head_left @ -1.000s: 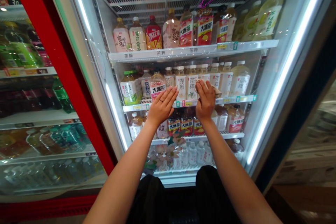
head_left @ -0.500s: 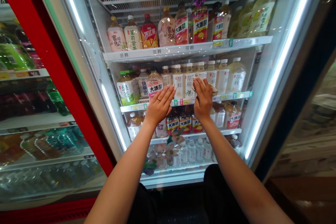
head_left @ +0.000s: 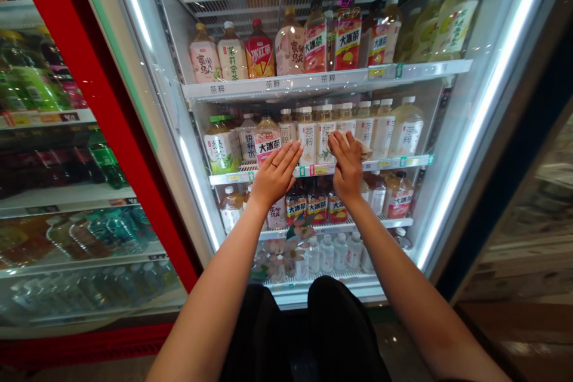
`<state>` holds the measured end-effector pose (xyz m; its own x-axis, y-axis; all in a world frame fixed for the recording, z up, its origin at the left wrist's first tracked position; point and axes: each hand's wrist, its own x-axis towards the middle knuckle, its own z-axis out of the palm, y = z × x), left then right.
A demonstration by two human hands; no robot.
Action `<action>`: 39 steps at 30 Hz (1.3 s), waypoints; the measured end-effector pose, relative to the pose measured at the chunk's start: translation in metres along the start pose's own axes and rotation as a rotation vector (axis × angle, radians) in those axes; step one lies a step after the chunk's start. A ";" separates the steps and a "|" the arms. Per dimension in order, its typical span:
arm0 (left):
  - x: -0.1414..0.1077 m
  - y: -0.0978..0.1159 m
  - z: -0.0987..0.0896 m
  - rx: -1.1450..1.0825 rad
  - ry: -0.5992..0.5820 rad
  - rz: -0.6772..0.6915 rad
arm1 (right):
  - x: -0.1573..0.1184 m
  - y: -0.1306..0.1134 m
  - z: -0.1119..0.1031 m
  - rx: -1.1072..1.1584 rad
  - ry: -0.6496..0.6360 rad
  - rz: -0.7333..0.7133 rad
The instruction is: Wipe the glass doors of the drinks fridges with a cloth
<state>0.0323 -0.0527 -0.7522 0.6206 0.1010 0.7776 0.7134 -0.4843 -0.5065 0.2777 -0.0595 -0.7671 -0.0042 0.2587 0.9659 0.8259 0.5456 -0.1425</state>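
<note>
In the head view, my left hand (head_left: 278,172) lies flat with its fingers stretched out against the glass door of a drinks fridge, a ring on one finger. A pale, beige cloth (head_left: 364,148) shows past the fingers of my right hand (head_left: 347,164), which presses it to the glass. Most of the cloth is hidden under that hand. Behind the door, at hand height, stand a pink-labelled tea bottle (head_left: 267,140) and several white-labelled tea bottles (head_left: 307,137).
Upright light strips (head_left: 486,107) run along both sides of the fridge. On the left stands a second, red-framed fridge (head_left: 111,113) with more bottles. A flower decoration (head_left: 282,250) shows low on the glass. My black-clad knees (head_left: 335,322) are below. Brown boxes (head_left: 514,334) sit at the right.
The view has shifted slightly, so the fridge sits a little further right. My right knee has moved left, towards the other. Both hands stay on the glass, the right one with the cloth.
</note>
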 end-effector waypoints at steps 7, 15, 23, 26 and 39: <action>0.000 0.000 -0.001 -0.005 -0.025 -0.008 | 0.002 0.001 -0.009 0.064 -0.042 -0.105; -0.001 0.000 0.000 0.012 -0.016 -0.008 | 0.011 -0.011 -0.004 0.033 -0.046 -0.027; -0.001 -0.002 -0.001 0.025 0.029 0.022 | 0.004 -0.005 -0.017 0.070 -0.103 -0.075; 0.000 -0.002 -0.001 -0.001 0.022 0.016 | 0.007 -0.009 -0.013 0.051 -0.114 -0.055; -0.040 -0.041 -0.027 0.058 -0.014 0.094 | 0.013 -0.012 -0.015 0.100 -0.116 -0.185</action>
<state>-0.0305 -0.0608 -0.7526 0.6902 0.0698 0.7203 0.6689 -0.4412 -0.5983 0.2764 -0.0747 -0.7496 -0.2201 0.2335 0.9471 0.7449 0.6671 0.0086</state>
